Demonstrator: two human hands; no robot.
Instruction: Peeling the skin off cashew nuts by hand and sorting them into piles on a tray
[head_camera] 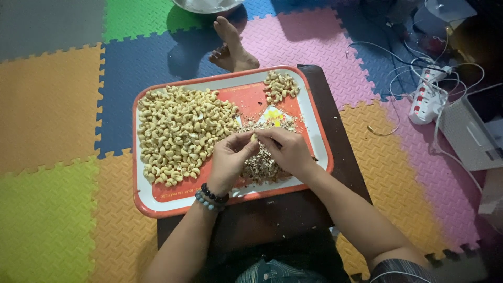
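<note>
Overhead view from the head camera. The left hand (pixel 229 160) and right hand (pixel 287 151) meet fingertip to fingertip above the middle of the tray, and between them they pinch a single pale cashew kernel (pixel 254 137); the fingers of both hands are drawn narrow around it, the thumbs and forefingers closed on the nut. Directly beneath and between the fingers lies a heap of thin brownish-grey cashew skins and fragments (pixel 262 165), partly covered by the right palm. To the left of the fingers, just beside the left knuckles, spreads a large pile of cream-coloured curved cashew kernels (pixel 181 133). Beyond the fingers, toward the far edge, sits a smaller cluster of similar cashew kernels (pixel 280 86), well apart from the large pile. All of these rest in a rectangular orange-and-white plastic tray with rounded corners (pixel 144 202). On the left wrist are two beaded bracelets, one dark and one grey-blue (pixel 211 197). The tray stands on a low dark brown wooden table (pixel 335 126). Around the table lies a floor of interlocking foam mats in orange, blue, green, pink and yellow (pixel 52 105). Far beyond the fingers a bare foot of another person (pixel 233 44) rests on the mats; to the far right lie a white power strip with tangled white cables (pixel 427 97).
</note>
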